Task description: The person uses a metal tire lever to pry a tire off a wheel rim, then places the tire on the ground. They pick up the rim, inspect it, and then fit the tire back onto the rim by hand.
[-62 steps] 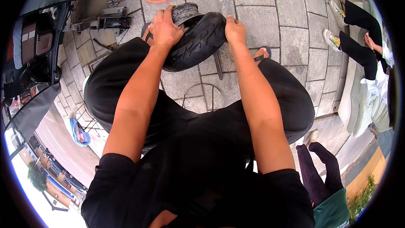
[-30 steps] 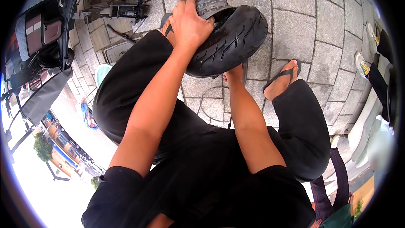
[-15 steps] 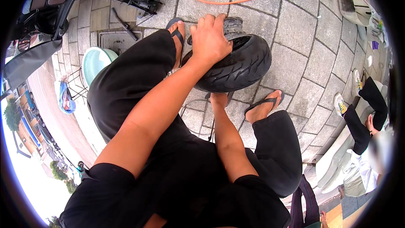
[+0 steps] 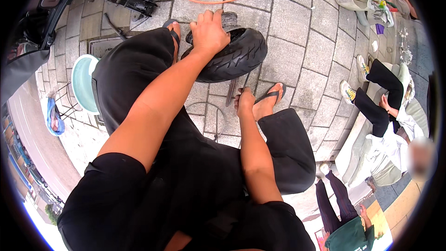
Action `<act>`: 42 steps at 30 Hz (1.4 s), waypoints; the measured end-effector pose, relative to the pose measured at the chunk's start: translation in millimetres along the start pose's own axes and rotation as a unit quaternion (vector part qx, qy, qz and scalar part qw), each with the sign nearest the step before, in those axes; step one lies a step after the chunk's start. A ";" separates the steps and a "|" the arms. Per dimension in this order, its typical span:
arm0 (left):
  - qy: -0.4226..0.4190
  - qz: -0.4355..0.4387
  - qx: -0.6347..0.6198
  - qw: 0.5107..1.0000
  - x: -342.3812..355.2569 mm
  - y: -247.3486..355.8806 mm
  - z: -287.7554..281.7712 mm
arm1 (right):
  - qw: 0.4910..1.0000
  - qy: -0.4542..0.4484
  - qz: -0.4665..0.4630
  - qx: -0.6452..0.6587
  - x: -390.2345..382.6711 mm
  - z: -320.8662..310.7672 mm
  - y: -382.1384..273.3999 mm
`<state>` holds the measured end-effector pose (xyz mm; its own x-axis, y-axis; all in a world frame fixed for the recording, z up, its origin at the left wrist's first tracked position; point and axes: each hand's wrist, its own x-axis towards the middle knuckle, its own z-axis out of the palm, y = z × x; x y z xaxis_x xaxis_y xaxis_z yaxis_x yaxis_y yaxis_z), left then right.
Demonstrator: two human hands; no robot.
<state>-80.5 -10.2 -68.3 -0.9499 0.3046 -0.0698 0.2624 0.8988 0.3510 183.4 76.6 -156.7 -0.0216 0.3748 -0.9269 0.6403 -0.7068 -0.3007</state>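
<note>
A black motorcycle tire (image 4: 234,60) with a grooved tread stands tilted on the paving between my feet. Part of a grey, dirty wheel rim (image 4: 229,19) shows at its far side. My left hand (image 4: 210,32) grips the tire's upper edge beside the rim, with its fingertips over the far side. Below the tire, my right hand (image 4: 245,100) is closed around a thin dark metal rod that looks like a tire lever (image 4: 246,80); its upper end reaches toward the tire's underside. A second flat metal bar (image 4: 231,92) lies on the paving just left of that hand.
A pale green basin (image 4: 83,83) stands left of my knee. Farther off are a floor jack (image 4: 132,1) and an orange hose (image 4: 209,2). A loop of thin wire (image 4: 204,103) lies near my right hand. A seated person (image 4: 383,97) and a standing person (image 4: 341,209) are at the right.
My right hand has come out from under the tire, toward my right foot, and now shows the thin rod in it. My left hand keeps its grip. The view has shifted right.
</note>
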 end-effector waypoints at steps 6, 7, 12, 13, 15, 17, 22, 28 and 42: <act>0.009 0.023 -0.012 1.000 -26.7 -7.5 -1.6 | 0.944 0.060 -0.246 -0.212 -75.3 -86.4 -50.4; 0.011 0.022 -0.012 1.000 -31.5 -10.2 -0.3 | 0.905 0.070 -0.327 -0.262 -82.9 -105.9 -56.1; 0.021 0.016 0.003 1.000 -34.6 -17.4 -2.3 | 0.766 0.071 -0.411 -0.489 -226.1 -134.8 -133.2; 0.014 0.017 0.005 1.000 -37.4 -17.0 -1.5 | 0.737 0.065 -0.420 -0.526 -243.7 -137.7 -140.9; 0.018 0.026 -0.003 0.999 -40.6 -20.6 -0.5 | 0.669 0.045 -0.433 -0.602 -271.0 -132.9 -160.2; 0.023 0.025 -0.008 0.999 -42.2 -24.0 1.1 | 0.630 0.047 -0.400 -0.664 -292.4 -120.0 -176.2; 0.025 0.024 -0.010 0.999 -39.5 -28.0 -1.4 | 0.560 0.060 -0.352 -0.747 -306.9 -61.0 -197.6; 0.015 0.015 -0.028 0.999 -24.5 -24.8 1.7 | 0.490 0.104 -0.302 -0.811 -299.9 19.9 -227.6; 0.010 0.018 -0.024 1.000 -8.4 -17.7 4.0 | 0.507 0.018 -0.269 -0.818 -259.6 48.4 -245.7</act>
<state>-76.4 -27.4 -77.6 -0.9435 0.3293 -0.0376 0.2883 0.8714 0.3968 -5.4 123.9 147.0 -0.5366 0.2800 -0.7961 0.3295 0.9380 0.1078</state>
